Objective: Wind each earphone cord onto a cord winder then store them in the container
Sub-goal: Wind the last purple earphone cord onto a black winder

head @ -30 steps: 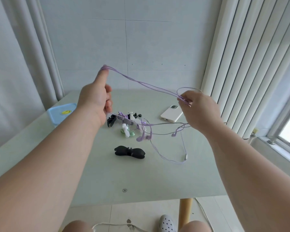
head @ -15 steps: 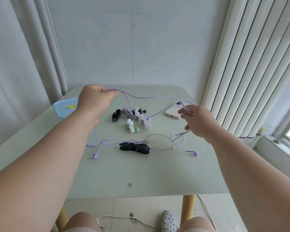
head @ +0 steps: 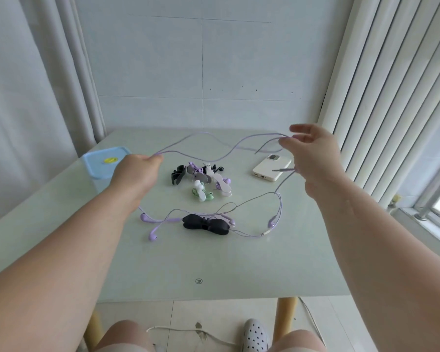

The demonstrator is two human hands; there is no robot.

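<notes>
Left hand [head: 135, 179] grip curls round the purple cord [head: 215, 160], right hand [head: 313, 153] pinches it, otherwise spread; advise straightening the tangled slack before wrapping onto the black winder [head: 205, 224].

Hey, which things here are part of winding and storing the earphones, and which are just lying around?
For the job: purple earphone cord, held by left hand and right hand; black cord winder; pile of wound earphones; blue container.
Lying about: white phone; cable on the floor.

One phone [head: 271, 167], one blue container [head: 93, 165], one black winder [head: 205, 224] lying apart, four loose purple earbuds [head: 153, 236]; wound pile [head: 203, 177] uncountable.
</notes>
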